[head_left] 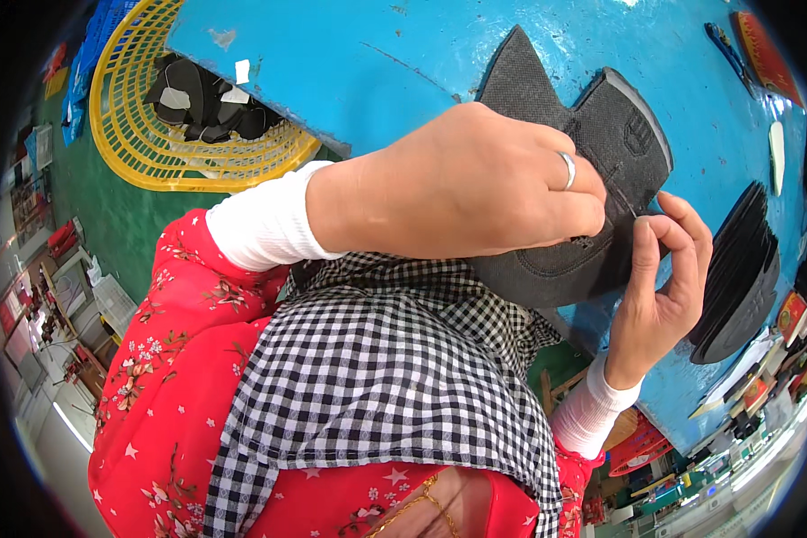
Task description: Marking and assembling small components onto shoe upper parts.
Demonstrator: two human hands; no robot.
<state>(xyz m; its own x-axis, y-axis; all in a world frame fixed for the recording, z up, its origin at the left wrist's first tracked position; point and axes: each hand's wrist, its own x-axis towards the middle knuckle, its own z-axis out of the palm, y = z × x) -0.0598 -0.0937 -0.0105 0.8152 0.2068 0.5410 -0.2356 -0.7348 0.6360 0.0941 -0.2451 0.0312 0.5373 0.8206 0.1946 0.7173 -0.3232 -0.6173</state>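
Observation:
A black textured fabric piece (547, 278), cut like a shoe upper with two pointed flaps, lies at the blue table's near edge, partly over my apron. Across it reaches my left hand (475, 184), with a ring on one finger. Its fingers are curled closed against the piece; their tips, and whatever they pinch, are mostly hidden. My right hand (672, 278) is at the piece's right edge, thumb and index finger pinched together. A thin pale strand like thread (625, 199) runs from that pinch across the black fabric towards my left fingers.
Right of my hands lies a stack of black pieces (735, 278) on the blue table (377, 54). Beyond are a white strip (776, 157), a dark slim tool (729, 54) and a red-orange object (767, 58). A yellow basket (121, 166) at left holds black pieces.

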